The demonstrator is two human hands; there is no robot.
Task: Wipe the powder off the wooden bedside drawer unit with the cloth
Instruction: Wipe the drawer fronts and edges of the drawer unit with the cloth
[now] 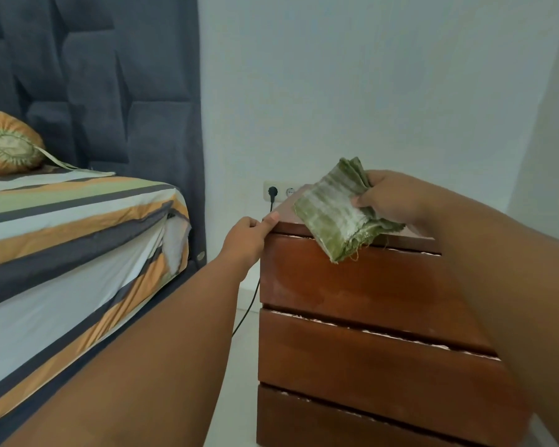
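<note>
Right hand (391, 198) pinches the powder-streaked green cloth (339, 211) over the wooden drawer unit (352, 317) at centre right, left hand (249, 235) gripping its corner; top looks largely wiped, white residue remaining in drawer gaps.

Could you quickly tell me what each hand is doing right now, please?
Left hand: closed on the top corner of the drawer unit.
Right hand: closed, holding the folded green cloth above the unit's top.
</note>
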